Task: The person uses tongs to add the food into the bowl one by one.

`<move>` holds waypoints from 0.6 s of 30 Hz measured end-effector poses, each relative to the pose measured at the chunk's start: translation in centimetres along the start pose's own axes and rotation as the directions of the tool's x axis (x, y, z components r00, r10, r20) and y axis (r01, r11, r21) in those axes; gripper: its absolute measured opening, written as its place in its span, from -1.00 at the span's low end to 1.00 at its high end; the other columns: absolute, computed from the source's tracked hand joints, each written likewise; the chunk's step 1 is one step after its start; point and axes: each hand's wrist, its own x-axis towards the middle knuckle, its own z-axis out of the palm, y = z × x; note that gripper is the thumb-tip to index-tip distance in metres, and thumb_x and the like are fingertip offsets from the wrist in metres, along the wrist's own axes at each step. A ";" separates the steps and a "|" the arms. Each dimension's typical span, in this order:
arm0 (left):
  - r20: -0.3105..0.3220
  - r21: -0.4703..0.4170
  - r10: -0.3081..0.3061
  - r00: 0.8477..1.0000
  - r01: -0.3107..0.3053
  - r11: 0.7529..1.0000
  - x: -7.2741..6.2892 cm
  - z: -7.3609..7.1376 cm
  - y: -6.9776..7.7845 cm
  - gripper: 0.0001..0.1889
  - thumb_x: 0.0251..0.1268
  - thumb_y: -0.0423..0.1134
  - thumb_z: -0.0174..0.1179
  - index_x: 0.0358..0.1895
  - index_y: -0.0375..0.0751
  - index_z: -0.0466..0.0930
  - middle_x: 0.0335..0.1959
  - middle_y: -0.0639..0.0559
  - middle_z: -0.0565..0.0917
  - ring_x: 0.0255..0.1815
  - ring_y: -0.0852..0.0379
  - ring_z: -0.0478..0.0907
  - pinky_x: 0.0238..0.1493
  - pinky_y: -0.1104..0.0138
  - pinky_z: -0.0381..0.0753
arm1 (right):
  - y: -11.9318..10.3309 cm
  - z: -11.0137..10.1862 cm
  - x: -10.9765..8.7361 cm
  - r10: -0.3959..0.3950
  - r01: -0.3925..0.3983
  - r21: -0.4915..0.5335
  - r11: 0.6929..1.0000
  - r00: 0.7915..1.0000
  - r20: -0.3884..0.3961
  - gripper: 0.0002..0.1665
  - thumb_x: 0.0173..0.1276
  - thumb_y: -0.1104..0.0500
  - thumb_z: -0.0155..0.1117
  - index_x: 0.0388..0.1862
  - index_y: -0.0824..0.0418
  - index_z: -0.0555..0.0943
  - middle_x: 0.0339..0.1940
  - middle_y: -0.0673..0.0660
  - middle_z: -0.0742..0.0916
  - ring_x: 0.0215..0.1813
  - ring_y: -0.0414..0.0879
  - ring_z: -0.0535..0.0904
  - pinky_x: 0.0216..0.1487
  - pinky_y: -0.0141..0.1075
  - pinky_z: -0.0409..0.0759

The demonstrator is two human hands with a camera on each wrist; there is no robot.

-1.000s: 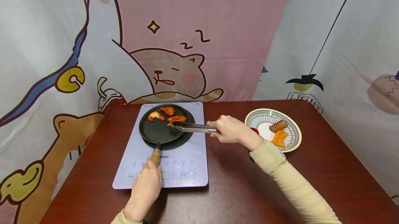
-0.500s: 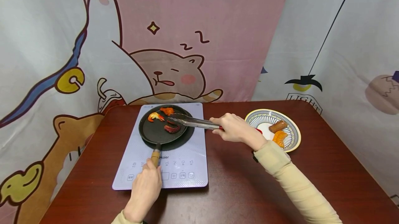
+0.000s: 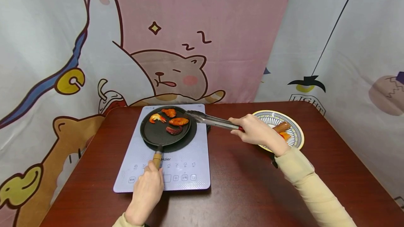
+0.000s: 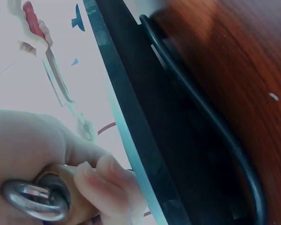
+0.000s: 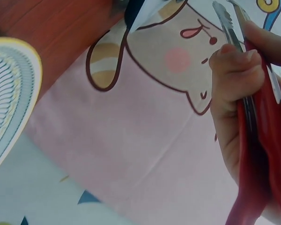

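Note:
My left hand (image 3: 148, 186) grips the wooden handle (image 3: 157, 159) of a black frying pan (image 3: 154, 136); the left wrist view shows fingers wrapped round it, with a metal ring (image 4: 36, 199) at its end. In the pan lie a shrimp (image 3: 156, 118), a drumstick (image 3: 169, 112), a chicken wing (image 3: 179, 121) and a dark red octopus tentacle (image 3: 174, 130). My right hand (image 3: 254, 130) holds metal tongs (image 3: 216, 120) by their red grips (image 5: 257, 140). The tips of the tongs overlap the pan's right rim in the head view, with no food between them.
Under the pan is a white induction cooktop (image 3: 189, 171), on a dark red wooden table (image 3: 240, 192). A patterned plate (image 3: 298, 139) at the right bears a sausage (image 3: 282, 126) and an orange piece (image 3: 285, 135), partly behind the right wrist. A black cable (image 4: 201, 98) runs below the cooktop.
The right hand has drawn the tongs up and right, from inside the pan to its right rim. The wing and tentacle now show fully. The left hand and pan have stayed put.

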 end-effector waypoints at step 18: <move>0.007 0.001 0.000 1.000 0.000 1.000 0.0 0.0 0.1 -0.67 0.25 -0.33 0.14 -0.18 -0.60 0.31 -0.57 -0.34 0.49 -0.70 -0.32 0.53 -0.71 0.01 0.48 | 5.0 -3.7 -6.4 0.178 -0.176 -0.045 0.983 0.982 0.064 -0.54 0.22 0.16 0.32 0.10 0.31 0.60 -0.78 -0.13 0.40 -0.76 -0.34 0.18 -0.62 -0.45 0.20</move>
